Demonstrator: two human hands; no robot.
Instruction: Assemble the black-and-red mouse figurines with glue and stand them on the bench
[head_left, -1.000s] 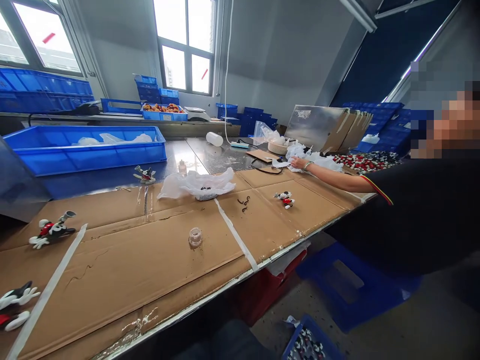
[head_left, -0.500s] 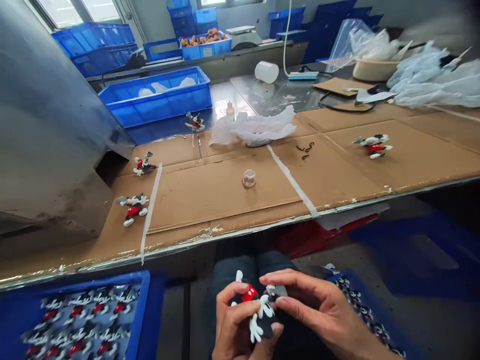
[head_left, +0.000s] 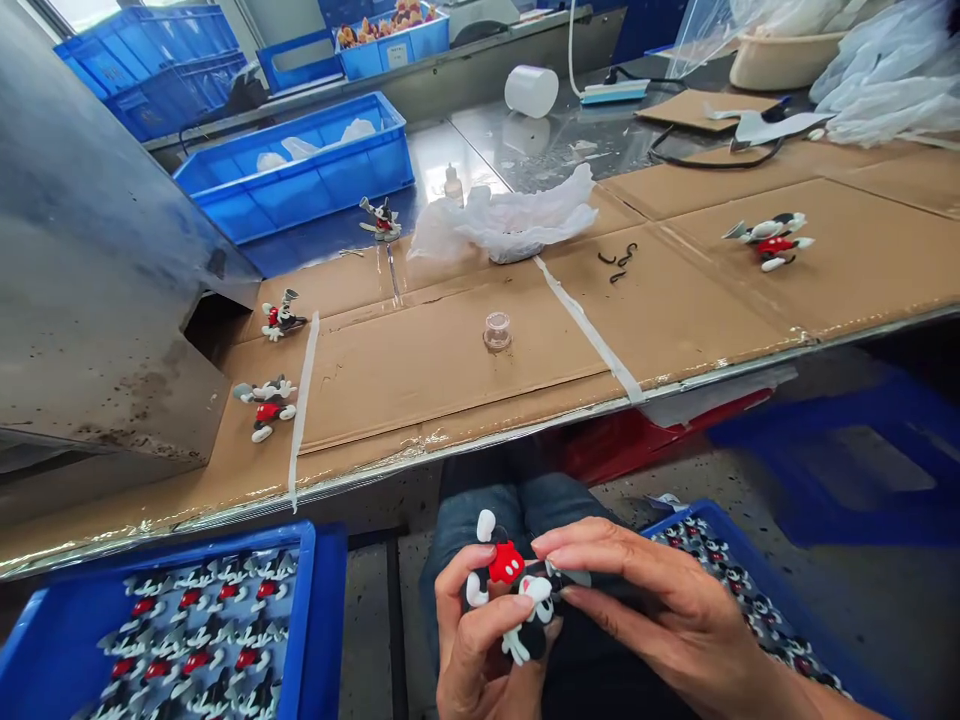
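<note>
Above my lap, my left hand (head_left: 480, 635) is closed around a Mickey Mouse figurine (head_left: 508, 563) with red shorts, white gloves and white shoes. The figurine is tilted, its head toward me and its shoes pointing away. From the right, my right hand (head_left: 660, 610) pinches a small grey part (head_left: 577, 577) at the figurine's side between thumb and fingers. Fingers hide most of that part, so I cannot tell whether it is joined to the figurine. Similar figurines with grey cones lie on the cardboard: one at the left front (head_left: 266, 408), another at the right (head_left: 772, 242).
Blue trays with rows of figurines stand low at left (head_left: 307, 600) and right (head_left: 705, 515). On the cardboard-covered table (head_left: 420, 370) are a small clear cup (head_left: 497, 330), black curled pieces (head_left: 622, 260) and crumpled white wrapping (head_left: 517, 225). A metal housing (head_left: 97, 300) borders the left.
The camera view has shifted, bringing more of both trays into sight. Both hands keep their hold on the figurine and its grey part; the figurine has turned slightly, with less grey showing.
</note>
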